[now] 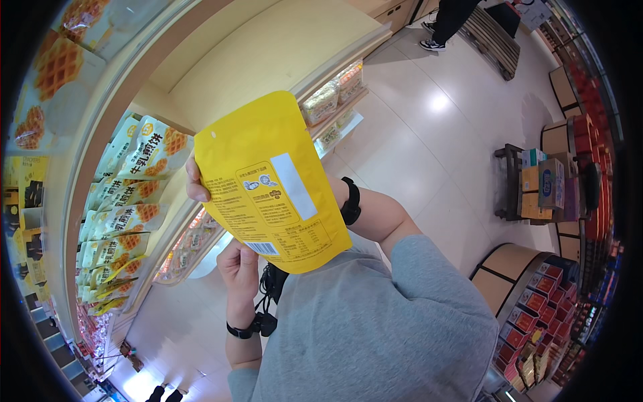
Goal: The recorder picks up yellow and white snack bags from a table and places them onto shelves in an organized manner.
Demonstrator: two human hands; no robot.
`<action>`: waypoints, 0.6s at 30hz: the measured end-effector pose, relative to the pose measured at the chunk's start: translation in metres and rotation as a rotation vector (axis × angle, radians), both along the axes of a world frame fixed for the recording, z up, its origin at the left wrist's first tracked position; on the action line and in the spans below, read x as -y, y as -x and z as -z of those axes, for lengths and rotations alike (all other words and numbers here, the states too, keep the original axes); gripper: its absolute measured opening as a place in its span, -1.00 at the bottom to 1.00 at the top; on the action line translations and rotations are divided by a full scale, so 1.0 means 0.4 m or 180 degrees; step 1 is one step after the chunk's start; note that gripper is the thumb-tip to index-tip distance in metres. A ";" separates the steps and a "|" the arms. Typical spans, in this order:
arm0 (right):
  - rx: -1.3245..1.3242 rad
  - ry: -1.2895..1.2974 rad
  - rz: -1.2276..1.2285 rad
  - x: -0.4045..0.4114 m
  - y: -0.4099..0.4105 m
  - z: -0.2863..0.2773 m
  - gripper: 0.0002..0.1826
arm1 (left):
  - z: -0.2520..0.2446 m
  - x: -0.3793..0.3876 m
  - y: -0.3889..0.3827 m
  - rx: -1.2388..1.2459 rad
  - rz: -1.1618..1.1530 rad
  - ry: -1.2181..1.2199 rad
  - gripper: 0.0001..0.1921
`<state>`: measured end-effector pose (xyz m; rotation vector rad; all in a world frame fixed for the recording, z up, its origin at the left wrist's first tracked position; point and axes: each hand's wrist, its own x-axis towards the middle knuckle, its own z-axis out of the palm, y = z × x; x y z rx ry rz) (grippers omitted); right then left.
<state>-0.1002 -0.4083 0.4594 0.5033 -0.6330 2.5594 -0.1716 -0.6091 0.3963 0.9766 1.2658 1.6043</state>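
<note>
A yellow stand-up pouch [241, 145] is held up in front of me, tilted, with its printed back panel facing the camera. That panel bears small text, a table, a barcode and a blank white patch. My right hand [195, 182] grips its left edge; the fingertips curl over the edge, and the rest of the hand is hidden behind the pouch. Low on the same side, my left hand [238, 271] has its thumb and curled fingers at the edge near the barcode. Both forearms wear black straps.
Upright pouches of waffle biscuits [153, 151] line a shelf at left. A pale shelf board [281, 45] lies ahead, with packaged food [321, 103] below it. Across the tiled floor stand a person [449, 22], a slatted pallet [490, 42], a cart of boxes [545, 183] and red boxed goods [537, 306].
</note>
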 end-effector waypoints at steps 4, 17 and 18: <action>-0.0004 -0.0025 0.0015 -0.002 -0.005 0.000 -0.49 | -0.001 -0.001 0.003 0.0032 0.0069 0.0031 -0.70; -0.0130 -0.0109 0.0125 0.024 -0.003 -0.008 -0.48 | -0.068 -0.018 0.057 -0.0105 0.0555 0.0230 -0.78; -0.0159 -0.0126 0.0137 0.028 -0.004 -0.012 -0.48 | -0.072 -0.020 0.063 -0.0155 0.0627 0.0190 -0.78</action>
